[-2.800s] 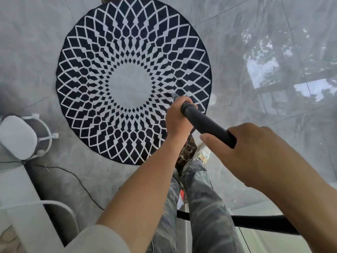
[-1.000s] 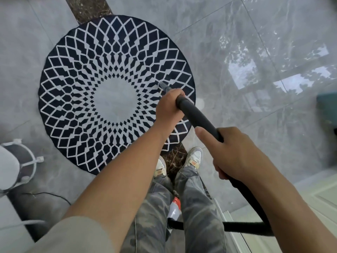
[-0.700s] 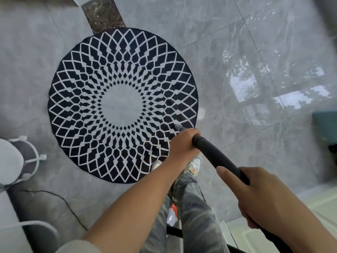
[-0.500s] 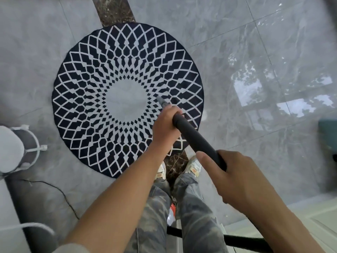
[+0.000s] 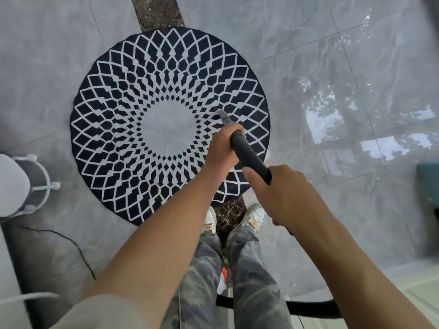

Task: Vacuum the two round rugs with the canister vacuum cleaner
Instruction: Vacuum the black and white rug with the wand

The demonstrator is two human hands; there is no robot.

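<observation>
Hose is gripped by left hand and right hand. Left hand is nearer the nozzle, which is aimed upper-left at the centre of the rug.

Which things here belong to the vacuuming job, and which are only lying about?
For the job: round rug, vacuum hose, nozzle, left hand and right hand, both gripping the hose.
Lying about: white stand, teal object at the right edge.

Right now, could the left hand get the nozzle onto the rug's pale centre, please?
Probably yes: the left hand grips the hose just behind the nozzle, whose tip lies beside the pale centre of the rug, with nothing between.
</observation>
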